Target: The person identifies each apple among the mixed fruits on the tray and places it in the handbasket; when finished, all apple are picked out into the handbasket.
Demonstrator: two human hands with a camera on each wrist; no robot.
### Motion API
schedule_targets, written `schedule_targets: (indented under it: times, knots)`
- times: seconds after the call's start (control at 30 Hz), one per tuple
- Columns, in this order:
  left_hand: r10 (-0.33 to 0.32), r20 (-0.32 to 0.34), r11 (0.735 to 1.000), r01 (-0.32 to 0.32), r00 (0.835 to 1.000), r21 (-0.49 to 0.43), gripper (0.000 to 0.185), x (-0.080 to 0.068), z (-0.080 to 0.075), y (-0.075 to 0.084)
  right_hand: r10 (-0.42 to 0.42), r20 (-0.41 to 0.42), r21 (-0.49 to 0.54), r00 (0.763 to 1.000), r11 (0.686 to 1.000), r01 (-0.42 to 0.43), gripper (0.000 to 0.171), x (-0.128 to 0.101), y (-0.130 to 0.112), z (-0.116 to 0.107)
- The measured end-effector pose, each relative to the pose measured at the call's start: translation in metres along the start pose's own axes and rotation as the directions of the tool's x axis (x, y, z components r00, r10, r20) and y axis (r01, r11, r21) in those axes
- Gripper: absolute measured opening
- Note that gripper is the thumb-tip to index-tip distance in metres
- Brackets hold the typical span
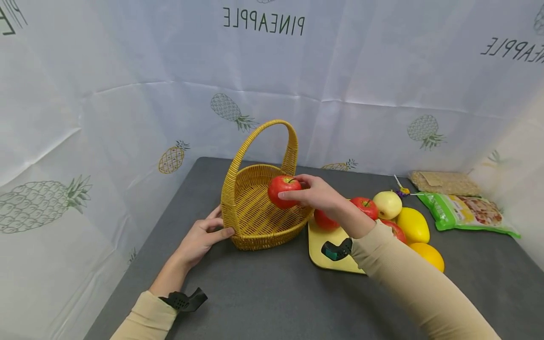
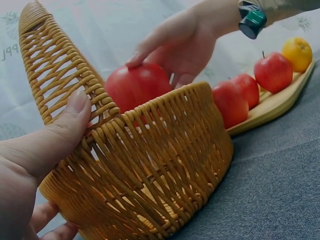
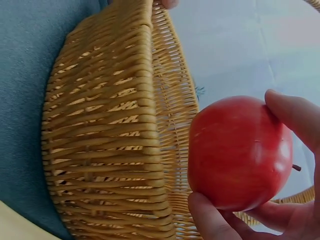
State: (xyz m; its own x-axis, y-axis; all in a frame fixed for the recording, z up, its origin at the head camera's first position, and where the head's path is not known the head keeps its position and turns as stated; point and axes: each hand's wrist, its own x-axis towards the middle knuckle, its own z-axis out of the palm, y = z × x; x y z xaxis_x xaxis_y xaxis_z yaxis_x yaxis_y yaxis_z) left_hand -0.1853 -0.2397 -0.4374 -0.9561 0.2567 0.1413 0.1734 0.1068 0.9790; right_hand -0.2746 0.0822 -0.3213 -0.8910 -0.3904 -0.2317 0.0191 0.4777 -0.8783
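Observation:
My right hand (image 1: 312, 191) holds a red apple (image 1: 281, 191) between thumb and fingers, over the opening of a yellow wicker basket (image 1: 255, 242). From the right wrist view, the apple (image 3: 240, 152) is just above the rim with its stem toward the palm. The basket has a tall arched handle and a bare woven floor. At its left side, my left hand (image 1: 199, 241) grips the basket; in the left wrist view the thumb lies on the handle's base and the fingers are lower on the outer wall.
Right of the basket, a pale yellow tray (image 1: 316, 250) carries several red apples (image 1: 364, 206), partly behind my right forearm. Nearby are a pale green fruit (image 1: 387, 204), a yellow fruit (image 1: 413, 225) and an orange (image 1: 428, 256). Farther right lies a green food packet (image 1: 471, 215).

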Motion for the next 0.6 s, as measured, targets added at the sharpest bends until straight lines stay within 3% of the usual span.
schedule_targets:
  times: [0.3,0.6]
  knots:
    - [0.005,-0.004,1.0,-0.005,1.0,0.001,0.025,0.0,-0.001,-0.001,0.069,0.002,0.015,0.998,0.997,-0.069,0.076,0.018,-0.005,-0.001]
    - [0.001,-0.013,1.0,-0.001,1.0,0.02,0.023,0.0,0.0,-0.002,0.073,0.061,0.087,0.995,0.993,-0.078,0.071,0.031,0.002,0.0]
